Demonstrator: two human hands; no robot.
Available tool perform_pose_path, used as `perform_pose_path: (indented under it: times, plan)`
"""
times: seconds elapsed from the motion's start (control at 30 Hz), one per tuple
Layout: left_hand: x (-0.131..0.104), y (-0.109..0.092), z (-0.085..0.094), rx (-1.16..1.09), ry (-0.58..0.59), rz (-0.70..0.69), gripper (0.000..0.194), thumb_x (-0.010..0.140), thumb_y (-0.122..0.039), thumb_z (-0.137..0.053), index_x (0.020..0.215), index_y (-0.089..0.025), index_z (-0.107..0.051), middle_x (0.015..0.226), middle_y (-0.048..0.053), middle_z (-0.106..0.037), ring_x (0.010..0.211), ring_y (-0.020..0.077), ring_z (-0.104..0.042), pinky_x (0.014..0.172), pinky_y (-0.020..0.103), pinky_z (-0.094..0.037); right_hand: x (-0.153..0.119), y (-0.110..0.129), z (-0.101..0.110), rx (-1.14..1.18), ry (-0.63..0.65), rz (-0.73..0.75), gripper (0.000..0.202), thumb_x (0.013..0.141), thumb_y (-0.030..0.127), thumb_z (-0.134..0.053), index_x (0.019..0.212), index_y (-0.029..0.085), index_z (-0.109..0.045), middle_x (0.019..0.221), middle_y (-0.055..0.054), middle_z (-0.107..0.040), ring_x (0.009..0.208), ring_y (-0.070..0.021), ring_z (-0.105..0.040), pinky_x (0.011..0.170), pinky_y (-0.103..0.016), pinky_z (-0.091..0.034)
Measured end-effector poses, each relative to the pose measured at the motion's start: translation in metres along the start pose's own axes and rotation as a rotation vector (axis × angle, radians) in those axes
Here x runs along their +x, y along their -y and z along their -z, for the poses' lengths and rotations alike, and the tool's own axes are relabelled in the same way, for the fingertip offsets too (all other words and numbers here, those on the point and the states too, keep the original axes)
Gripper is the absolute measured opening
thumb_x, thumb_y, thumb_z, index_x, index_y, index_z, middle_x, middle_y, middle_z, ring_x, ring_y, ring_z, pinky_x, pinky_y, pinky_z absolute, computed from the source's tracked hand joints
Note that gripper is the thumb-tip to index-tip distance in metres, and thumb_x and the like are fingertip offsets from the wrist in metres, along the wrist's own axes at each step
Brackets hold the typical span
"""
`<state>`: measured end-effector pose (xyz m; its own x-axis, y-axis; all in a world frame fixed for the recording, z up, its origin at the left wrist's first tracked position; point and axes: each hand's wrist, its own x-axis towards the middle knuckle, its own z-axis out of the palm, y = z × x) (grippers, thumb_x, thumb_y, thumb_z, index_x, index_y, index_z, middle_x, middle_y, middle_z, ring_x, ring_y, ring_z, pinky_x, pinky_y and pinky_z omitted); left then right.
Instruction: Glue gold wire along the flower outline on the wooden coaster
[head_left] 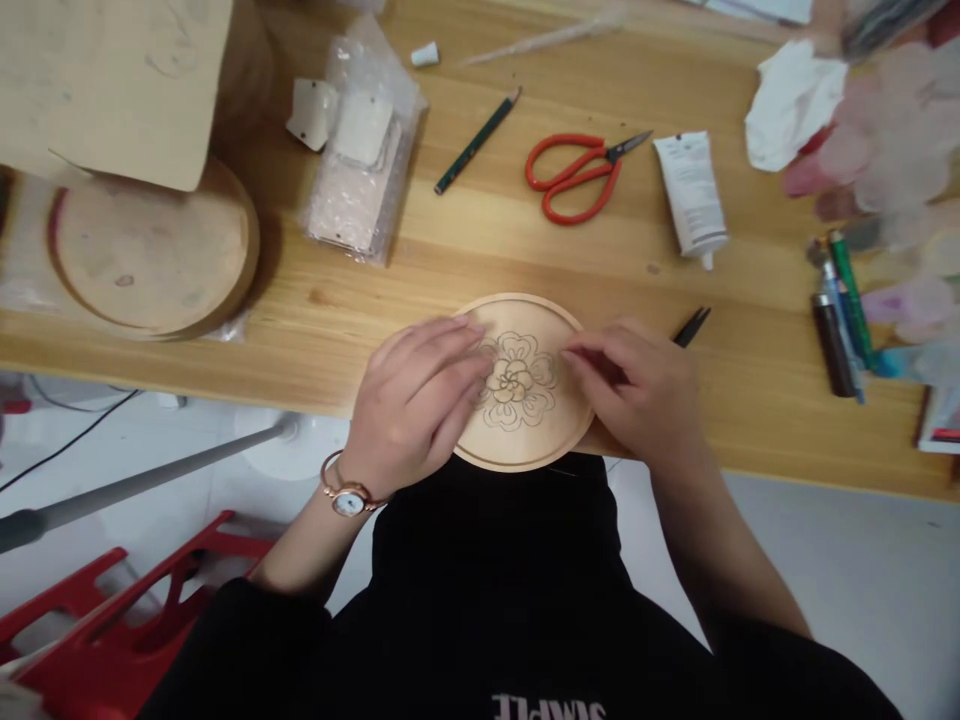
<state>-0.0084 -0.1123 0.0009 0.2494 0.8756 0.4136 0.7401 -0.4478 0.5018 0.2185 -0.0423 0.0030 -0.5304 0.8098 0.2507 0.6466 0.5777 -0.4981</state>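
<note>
Keeping the flower-patterned disc (519, 384) steady where it overhangs the tabletop (757, 400) edge wants light pressure: the left hand (418, 395) lays loosely extended fingers over one side, grip unclear; the right hand (641, 388) pinches its fingers together by the opposite rim, contents indiscernible.

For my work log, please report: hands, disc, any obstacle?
Left hand over left side of wooden disc. Right hand at its right rim. Flower drawing mostly visible; left hand covers its left edge. Black pointed tool beside right hand, off the disc.
</note>
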Motion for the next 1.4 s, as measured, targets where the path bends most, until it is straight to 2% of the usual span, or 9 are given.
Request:
perform_pose_path:
  times: [0.23,0.33,0.53,0.7,0.8,1.03,1.4]
  plan:
    - [0.009,0.002,-0.015,0.037,0.131,-0.03,0.023,0.091,-0.017,-0.055,0.113,-0.019,-0.061,0.125,0.009,-0.066,0.126,0.0253,-0.056,0.104,0.048,-0.049,0.005,0.0,-0.003,-0.003,0.021,-0.011,0.012,0.09,0.024,-0.058,0.086,0.022,-0.069,0.073,-0.001,-0.067,0.063,-0.0121,-0.059,0.055,-0.027,-0.042]
    - [0.008,0.003,-0.016,0.045,0.134,-0.043,0.023,0.09,-0.017,-0.056,0.112,-0.017,-0.062,0.124,0.011,-0.066,0.124,0.0267,-0.057,0.104,0.049,-0.049,0.005,0.0,-0.004,-0.003,0.018,0.011,0.012,0.09,0.023,-0.058,0.087,0.021,-0.069,0.077,-0.001,-0.069,0.066,-0.0122,-0.061,0.057,-0.026,-0.043]
    - [0.008,0.002,-0.016,0.082,0.142,-0.03,0.021,0.092,-0.02,-0.054,0.109,-0.024,-0.065,0.124,0.005,-0.066,0.124,0.0224,-0.057,0.105,0.045,-0.047,0.006,0.001,-0.006,-0.019,0.048,-0.04,0.017,0.092,0.027,-0.055,0.086,0.023,-0.071,0.078,-0.001,-0.07,0.067,-0.0129,-0.062,0.059,-0.027,-0.044]
    - [0.01,0.003,-0.015,0.081,0.144,-0.071,0.021,0.092,-0.019,-0.054,0.109,-0.023,-0.065,0.123,0.006,-0.066,0.123,0.0235,-0.057,0.104,0.046,-0.047,0.006,0.0,-0.006,-0.038,0.03,-0.015,0.017,0.091,0.026,-0.056,0.086,0.022,-0.071,0.079,-0.002,-0.07,0.067,-0.0124,-0.062,0.059,-0.026,-0.044]
    - [0.011,0.005,-0.014,0.044,0.16,-0.108,0.023,0.095,-0.027,-0.048,0.112,-0.023,-0.064,0.125,0.007,-0.065,0.123,0.0254,-0.056,0.103,0.049,-0.045,0.006,0.0,-0.006,-0.044,0.039,-0.003,0.017,0.091,0.026,-0.055,0.086,0.022,-0.071,0.079,-0.001,-0.07,0.069,-0.013,-0.062,0.06,-0.026,-0.045]
    - [0.01,0.008,-0.013,-0.044,0.197,-0.166,0.048,0.093,-0.055,-0.045,0.113,-0.016,-0.065,0.128,0.017,-0.061,0.124,0.0345,-0.052,0.102,0.058,-0.04,0.007,0.0,-0.006,-0.032,0.032,0.022,0.016,0.091,0.024,-0.056,0.086,0.02,-0.071,0.079,-0.002,-0.071,0.072,-0.0143,-0.064,0.061,-0.027,-0.047]
    - [0.01,0.007,-0.015,-0.021,0.199,-0.163,0.052,0.093,-0.059,-0.043,0.115,-0.018,-0.065,0.129,0.018,-0.06,0.123,0.0348,-0.052,0.102,0.058,-0.039,0.006,0.0,-0.005,-0.046,0.039,0.022,0.016,0.091,0.024,-0.056,0.087,0.02,-0.071,0.08,-0.002,-0.07,0.071,-0.0132,-0.064,0.06,-0.025,-0.045]
